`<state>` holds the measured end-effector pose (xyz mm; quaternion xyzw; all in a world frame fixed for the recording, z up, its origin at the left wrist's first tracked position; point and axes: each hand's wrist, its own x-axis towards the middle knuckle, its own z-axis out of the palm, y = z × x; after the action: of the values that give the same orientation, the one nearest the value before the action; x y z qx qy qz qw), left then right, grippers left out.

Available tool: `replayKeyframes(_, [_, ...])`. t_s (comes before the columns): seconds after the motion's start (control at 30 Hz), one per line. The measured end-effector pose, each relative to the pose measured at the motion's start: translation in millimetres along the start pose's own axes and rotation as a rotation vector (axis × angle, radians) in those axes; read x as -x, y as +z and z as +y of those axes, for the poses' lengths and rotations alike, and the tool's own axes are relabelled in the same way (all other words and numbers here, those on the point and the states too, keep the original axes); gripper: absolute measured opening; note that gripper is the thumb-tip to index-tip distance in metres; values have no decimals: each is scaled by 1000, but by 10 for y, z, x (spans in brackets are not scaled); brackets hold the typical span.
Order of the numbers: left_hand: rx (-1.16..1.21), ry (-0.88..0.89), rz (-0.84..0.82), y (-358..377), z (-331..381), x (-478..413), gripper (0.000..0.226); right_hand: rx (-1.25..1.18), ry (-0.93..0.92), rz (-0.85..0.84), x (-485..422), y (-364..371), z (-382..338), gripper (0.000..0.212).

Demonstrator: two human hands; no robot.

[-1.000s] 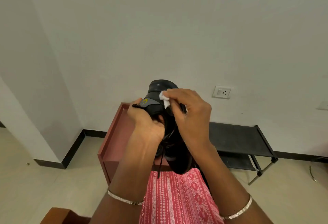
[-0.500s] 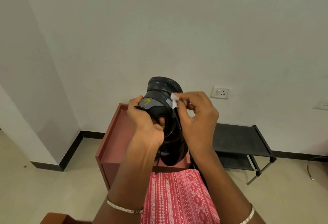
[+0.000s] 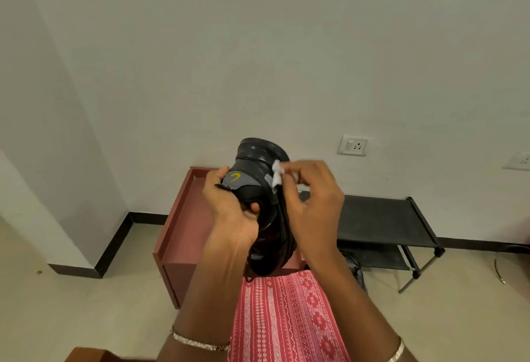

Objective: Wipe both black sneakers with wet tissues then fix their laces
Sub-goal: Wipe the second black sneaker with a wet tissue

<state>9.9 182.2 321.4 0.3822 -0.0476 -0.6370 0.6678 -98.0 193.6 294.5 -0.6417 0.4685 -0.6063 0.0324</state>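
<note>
1. Near, 6 o'clock: pink patterned cloth (image 3: pixel 286 318) over the lap; both forearms rise from it, a bangle on each wrist.
2. Left hand (image 3: pixel 232 212), centre frame: fingers and thumb curled round the black sneaker (image 3: pixel 258 189) at the heel collar, holding it up in the air with the sole end pointing away, toward 12 o'clock.
3. Right hand (image 3: pixel 309 204), at 3 o'clock of the sneaker: fingertips pinch a wet tissue (image 3: pixel 277 173) and press it on the shoe's right edge near the grey patch.
4. Step in hand, my read: wiping the first sneaker, side/sole rim. Laces not started; a lace end hangs below the shoe.
5. Next move likely calls for: steady left grip, rotate the shoe so unwiped faces meet the tissue; refold the tissue if soiled.
6. Second sneaker: something dark sits under the rack (image 3: pixel 378 218) at 4 o'clock; cannot tell if that is it.
7. Far: reddish counter (image 3: pixel 183 218) behind the hands, black rack at 3 o'clock, wall socket (image 3: pixel 352 145) at 2 o'clock.
</note>
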Motion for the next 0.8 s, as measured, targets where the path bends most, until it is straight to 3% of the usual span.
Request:
replayKeyframes(0.1, [22,-12,-80,11,-55,23,63,9,-51,27,-241,7,-68,12])
replayKeyframes(0.3, [69,-22,-49,-108,24,-38,58,-9,-59,-23,-26,20,92,22])
replayKeyframes(0.5, [80,-62,14,-163,85,-65,36,-5,35,-30,263,24,186,17])
replayKeyframes(0.63, [13,-86,24,-103,-13,8,32,6,-26,32,-85,10,0,17])
replayKeyframes(0.73, [61,-95,12,-97,45,-4,44,-2,-85,14,-105,23,-4,19])
replayKeyframes(0.8, [90,-116,16,-122,125,-42,35,-3,-108,-2,41,26,78,18])
